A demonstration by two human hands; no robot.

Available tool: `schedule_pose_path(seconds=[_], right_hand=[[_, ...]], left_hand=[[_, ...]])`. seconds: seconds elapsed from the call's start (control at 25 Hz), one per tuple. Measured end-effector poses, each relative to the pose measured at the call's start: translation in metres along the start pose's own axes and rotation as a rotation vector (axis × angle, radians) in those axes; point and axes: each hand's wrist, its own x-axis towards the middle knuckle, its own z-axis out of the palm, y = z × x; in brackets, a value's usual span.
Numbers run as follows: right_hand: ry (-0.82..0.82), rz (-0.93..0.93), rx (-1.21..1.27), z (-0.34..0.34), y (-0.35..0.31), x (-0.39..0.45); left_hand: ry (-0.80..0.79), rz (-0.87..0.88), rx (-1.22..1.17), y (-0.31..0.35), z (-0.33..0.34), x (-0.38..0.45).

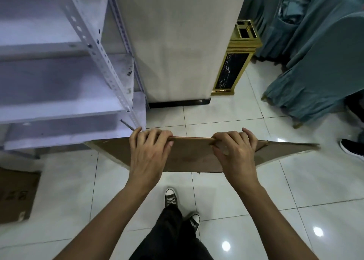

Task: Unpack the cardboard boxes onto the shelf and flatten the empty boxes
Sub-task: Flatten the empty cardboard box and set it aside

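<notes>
Left hand [148, 151] and right hand [235, 151] each gripped the top edge of the flattened cardboard box [192, 155], held in the air above the tiled floor [295, 191], beside the metal shelf [65, 110].

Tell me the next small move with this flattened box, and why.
Probably lower the flattened box onto the cardboard sheet lying on the floor at the left. Both the left hand and right hand grip its top edge, and it already looks collapsed flat.
</notes>
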Motion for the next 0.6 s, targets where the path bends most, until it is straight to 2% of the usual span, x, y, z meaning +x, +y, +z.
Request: schedule_pose_path(seconds=[0.32,0.6], right_hand=[[-0.103,0.038,0.034,0.067,0.059,0.031],[-0.294,0.069,0.044,0.130,0.108,0.064]], left_hand=[[-0.077,-0.036,0.009,-0.008,0.080,0.032],[-0.147,-0.071,-0.002,-0.024,0.166,0.050]])
